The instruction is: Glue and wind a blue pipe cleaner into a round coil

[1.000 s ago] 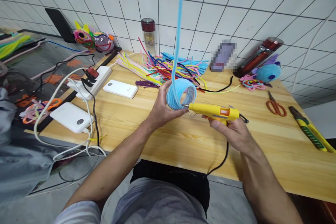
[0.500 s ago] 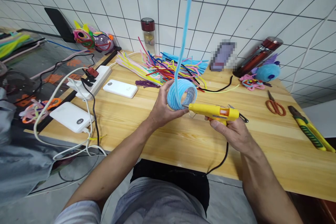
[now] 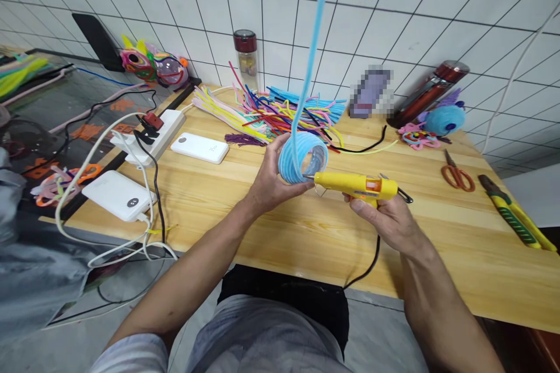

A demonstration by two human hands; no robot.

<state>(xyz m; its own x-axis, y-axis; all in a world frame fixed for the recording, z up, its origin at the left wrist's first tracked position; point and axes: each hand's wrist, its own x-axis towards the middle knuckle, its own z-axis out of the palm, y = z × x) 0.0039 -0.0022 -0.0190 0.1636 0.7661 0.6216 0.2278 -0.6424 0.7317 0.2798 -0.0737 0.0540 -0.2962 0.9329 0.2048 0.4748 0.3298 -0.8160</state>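
Blue coil (image 3: 287,162) sits in the left hand (image 3: 268,183) (forearm (image 3: 205,261) slanting inward).

The view's top edge cuts off the blue strand (image 3: 312,49), and pixelation blurs the purple object (image 3: 367,94).

A craft workspace around you, wooden table (image 3: 464,245), heaped pipe cleaners (image 3: 286,115) (many colours), your glue gun (image 3: 343,183), scissors (image 3: 453,173) and pliers (image 3: 510,211), tiled wall (image 3: 280,17) facing you
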